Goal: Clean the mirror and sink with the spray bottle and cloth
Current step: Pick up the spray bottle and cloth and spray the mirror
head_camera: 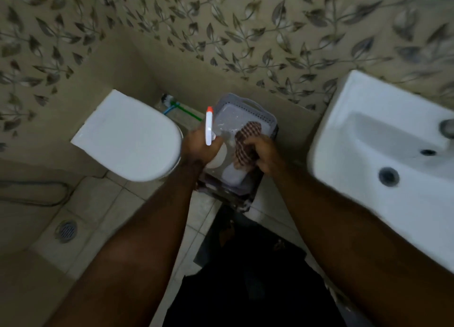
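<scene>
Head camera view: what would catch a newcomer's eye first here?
Two bare arms reach down the middle: the left hand holds a spray bottle with an orange tip, the right hand a checked cloth, both over a grey basket. A white toilet sits left, a white sink right.

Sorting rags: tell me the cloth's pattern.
Red-brown and white checked fabric cloth, clearest in the head view.

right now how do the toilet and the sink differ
The toilet is at the left, its lid closed, so no bowl shows; the sink is at the right with its basin open, showing a drain and overflow hole. The toilet's front is rounded; the sink's outline is squarer. The sink carries a tap at its edge; the toilet shows none. Both are white.
</scene>
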